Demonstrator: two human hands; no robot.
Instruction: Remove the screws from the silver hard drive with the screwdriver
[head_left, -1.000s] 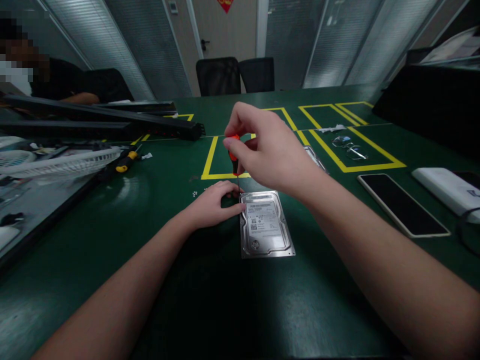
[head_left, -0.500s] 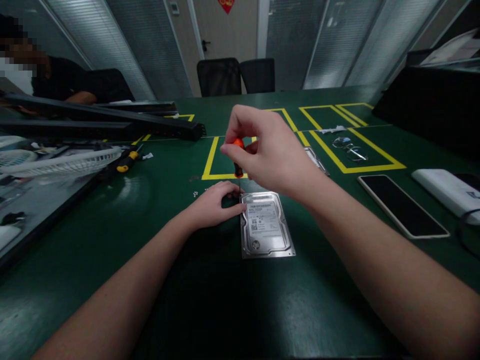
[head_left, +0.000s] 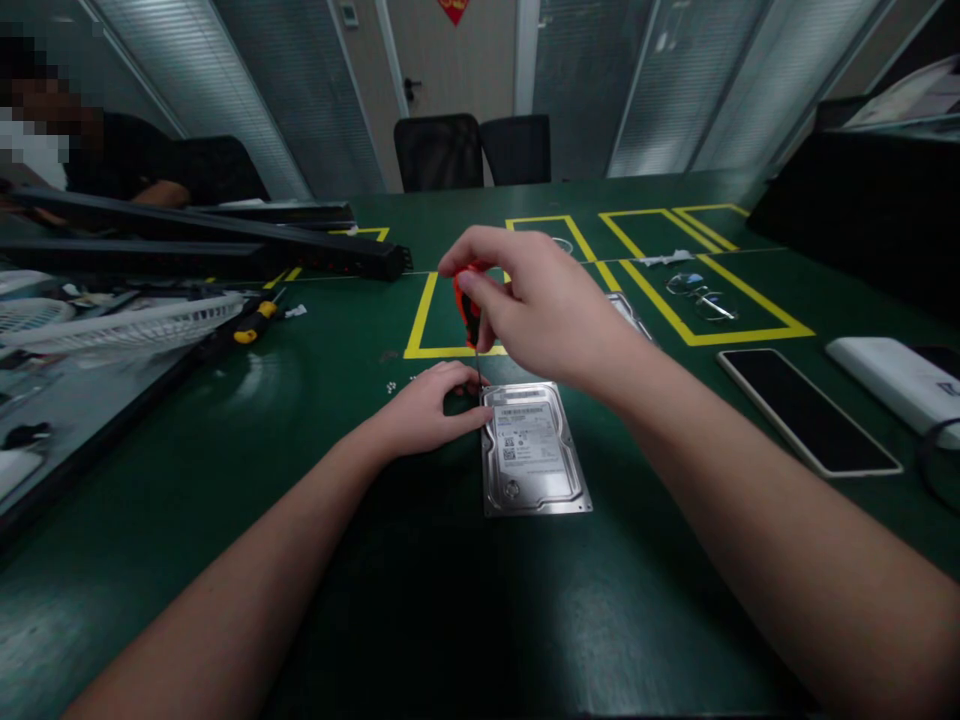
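A silver hard drive point(head_left: 534, 450) lies flat on the green table point(head_left: 225, 470), label side up. My right hand point(head_left: 536, 305) pinches the orange handle of a small screwdriver point(head_left: 467, 300), held upright with its thin shaft reaching down to the drive's far left corner. My left hand point(head_left: 424, 405) rests on the table beside that corner, fingers curled and touching the drive's edge.
A smartphone point(head_left: 806, 408) and a white box point(head_left: 892, 378) lie to the right. Glasses point(head_left: 697, 292) sit inside yellow tape squares. A yellow-handled screwdriver point(head_left: 255, 322), a white fan grille point(head_left: 127, 322) and black power strips point(head_left: 225, 245) are at left. Another person sits at far left.
My right hand has shifted slightly lower and its fingers have rolled around the screwdriver handle. The left hand and the hard drive have stayed put.
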